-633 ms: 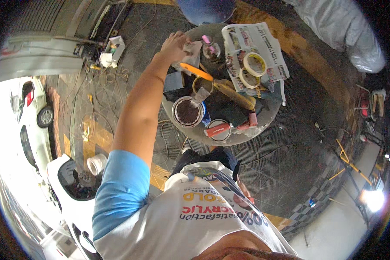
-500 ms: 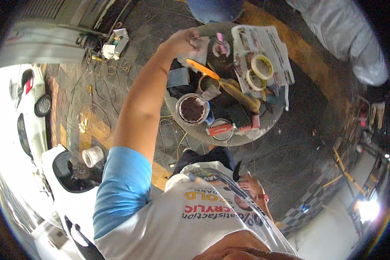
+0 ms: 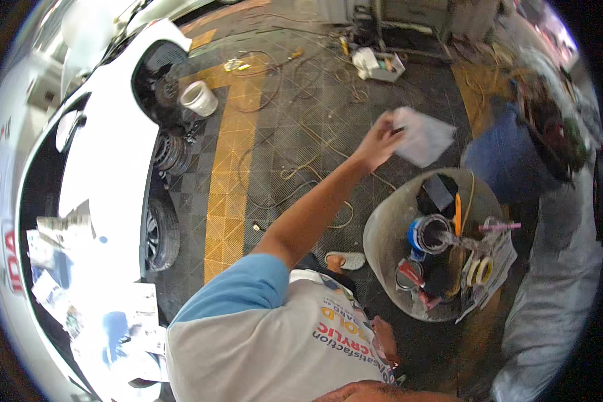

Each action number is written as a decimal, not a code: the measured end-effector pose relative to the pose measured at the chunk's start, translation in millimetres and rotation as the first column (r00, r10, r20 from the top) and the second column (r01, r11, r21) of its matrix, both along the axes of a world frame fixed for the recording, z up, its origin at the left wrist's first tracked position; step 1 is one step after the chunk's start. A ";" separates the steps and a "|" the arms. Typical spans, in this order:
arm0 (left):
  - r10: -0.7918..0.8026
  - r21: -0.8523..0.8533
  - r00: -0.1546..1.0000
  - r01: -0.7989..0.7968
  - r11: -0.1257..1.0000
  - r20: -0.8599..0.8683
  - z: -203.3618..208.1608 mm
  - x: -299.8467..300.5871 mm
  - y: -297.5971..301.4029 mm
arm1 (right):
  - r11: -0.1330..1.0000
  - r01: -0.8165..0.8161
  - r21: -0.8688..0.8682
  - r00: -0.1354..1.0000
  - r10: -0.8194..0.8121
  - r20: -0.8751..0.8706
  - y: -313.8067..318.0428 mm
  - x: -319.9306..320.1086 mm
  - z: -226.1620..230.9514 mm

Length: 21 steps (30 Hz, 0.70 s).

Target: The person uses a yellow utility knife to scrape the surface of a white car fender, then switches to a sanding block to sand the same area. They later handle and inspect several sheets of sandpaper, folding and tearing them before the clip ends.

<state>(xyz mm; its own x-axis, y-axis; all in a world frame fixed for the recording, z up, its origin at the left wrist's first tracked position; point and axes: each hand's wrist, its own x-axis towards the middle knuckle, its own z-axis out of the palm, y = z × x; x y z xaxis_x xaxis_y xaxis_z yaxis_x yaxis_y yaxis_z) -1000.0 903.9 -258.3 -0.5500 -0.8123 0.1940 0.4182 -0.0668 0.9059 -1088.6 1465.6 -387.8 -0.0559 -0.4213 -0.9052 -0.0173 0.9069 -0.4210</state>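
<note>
A thin, whitish square sheet [image 3: 423, 137] hangs from my left hand [image 3: 380, 142], pinched at one edge between thumb and fingers; whether it is plastic or cloth I cannot tell. My left arm reaches out beyond the round work stand [image 3: 380, 231]. Close to my body, my right hand [image 3: 384, 340] is small and blurred, its fingers unclear. On the stand are an open blue-sided can [image 3: 427, 234], an orange-handled tool [image 3: 458, 213], tape rolls [image 3: 481, 271], a dark grey block [image 3: 439, 194] and a round red-and-white lid [image 3: 409, 274]. Newspaper [image 3: 499, 268] covers its right edge.
A blue drum [image 3: 509, 157] with dark contents stands beyond the stand. To the left is a white car [image 3: 114, 167] with papers on it, beside a white bucket [image 3: 199, 99]. Cords and hoses [image 3: 301, 167] cross the tiled floor, and an open white box [image 3: 378, 65] lies farther off.
My view and body have turned left, so the stand now appears at the right. My left hand has lifted the whitish sheet away from the stand and holds it over the floor.
</note>
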 end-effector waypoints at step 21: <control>0.272 0.598 0.946 -0.115 0.793 -0.179 -47.3 420.4 352.2 | 0.773 0.283 -0.567 0.957 -0.184 0.225 -232.3 306.4 89.8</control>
<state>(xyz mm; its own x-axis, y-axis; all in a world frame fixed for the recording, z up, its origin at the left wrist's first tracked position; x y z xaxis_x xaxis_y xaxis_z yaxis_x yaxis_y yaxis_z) -579.6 1256.1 -305.6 -0.3678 -0.8996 -0.2356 0.6791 -0.4329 0.5928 -782.2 1233.3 -298.0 -0.1094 -0.8645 -0.4906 0.2690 0.4494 -0.8519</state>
